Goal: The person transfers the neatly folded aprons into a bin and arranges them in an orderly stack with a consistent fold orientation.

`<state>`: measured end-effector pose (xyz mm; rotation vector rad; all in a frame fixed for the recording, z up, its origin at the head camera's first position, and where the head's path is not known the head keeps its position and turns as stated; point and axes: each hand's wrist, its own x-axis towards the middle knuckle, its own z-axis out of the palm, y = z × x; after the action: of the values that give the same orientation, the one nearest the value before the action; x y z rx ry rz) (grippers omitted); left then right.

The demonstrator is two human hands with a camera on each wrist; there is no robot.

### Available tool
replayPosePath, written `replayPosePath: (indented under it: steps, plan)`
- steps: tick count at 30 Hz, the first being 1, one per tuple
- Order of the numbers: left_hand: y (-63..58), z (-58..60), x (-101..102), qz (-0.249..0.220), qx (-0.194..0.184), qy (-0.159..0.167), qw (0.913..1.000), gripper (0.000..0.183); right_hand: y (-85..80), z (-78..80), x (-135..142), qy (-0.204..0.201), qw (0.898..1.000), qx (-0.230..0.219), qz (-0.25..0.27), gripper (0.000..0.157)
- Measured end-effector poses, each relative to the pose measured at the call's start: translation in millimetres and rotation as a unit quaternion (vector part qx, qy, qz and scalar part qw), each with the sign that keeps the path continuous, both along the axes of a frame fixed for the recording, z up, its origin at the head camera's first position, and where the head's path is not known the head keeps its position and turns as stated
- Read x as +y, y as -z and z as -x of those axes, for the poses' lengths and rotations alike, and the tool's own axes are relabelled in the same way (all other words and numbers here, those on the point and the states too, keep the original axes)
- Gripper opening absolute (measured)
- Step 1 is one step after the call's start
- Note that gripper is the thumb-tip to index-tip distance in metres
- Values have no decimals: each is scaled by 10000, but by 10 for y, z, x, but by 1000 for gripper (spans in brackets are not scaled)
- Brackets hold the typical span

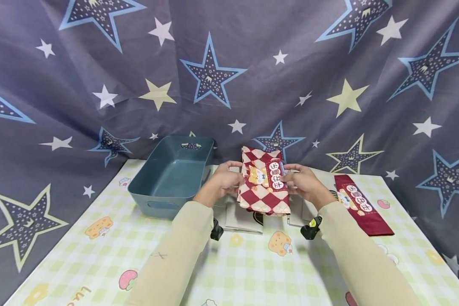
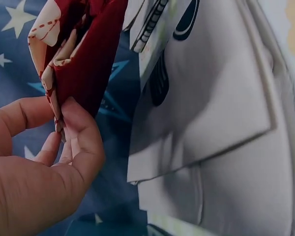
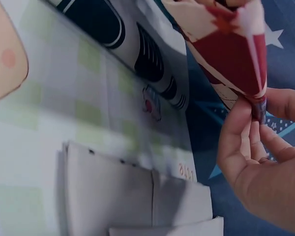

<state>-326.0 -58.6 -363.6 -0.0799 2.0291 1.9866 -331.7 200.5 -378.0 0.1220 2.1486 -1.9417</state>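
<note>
A folded red-and-cream diamond-checked cloth (image 1: 261, 198) with a cartoon animal and a lettered panel is held up above the table between both hands. My left hand (image 1: 225, 180) pinches its left edge between thumb and fingers; the left wrist view shows the dark red folded layers of the cloth (image 2: 86, 69) there. Its right edge is pinched by my right hand (image 1: 305, 183), as the right wrist view shows at the cloth's (image 3: 231, 61) narrow end. Below lies a folded off-white cloth (image 1: 242, 219) with dark printing, partly hidden. Another off-white folded cloth (image 3: 118, 191) lies nearby.
A blue-green plastic bin (image 1: 176, 174) with handle slots stands at the back left. At the right lies a folded dark red cloth (image 1: 372, 223) with a similar lettered panel. The table bears a green checked cover (image 1: 245, 276); a star-patterned curtain (image 1: 252, 102) hangs behind.
</note>
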Motion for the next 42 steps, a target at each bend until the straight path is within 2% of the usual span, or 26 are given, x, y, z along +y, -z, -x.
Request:
replayPosePath:
  steps: [12,30,37,42]
  plan:
    - [-193,5,-310,206,256,-50,9994,64,-195,-29,-270,11,9989,217,424,62]
    - [-544,-88,-782,504,462,107,9976,68,-456,-95,-739,134,9950,348,928,57]
    - [-612,-102,-975,830,434,78,9956,68,-491,-90,-919,98,9937,428,1031,57]
    - [-634,-109,-1136,900,496,55,9947,65,-519,-103,-1073,88,9924,427,1151,55]
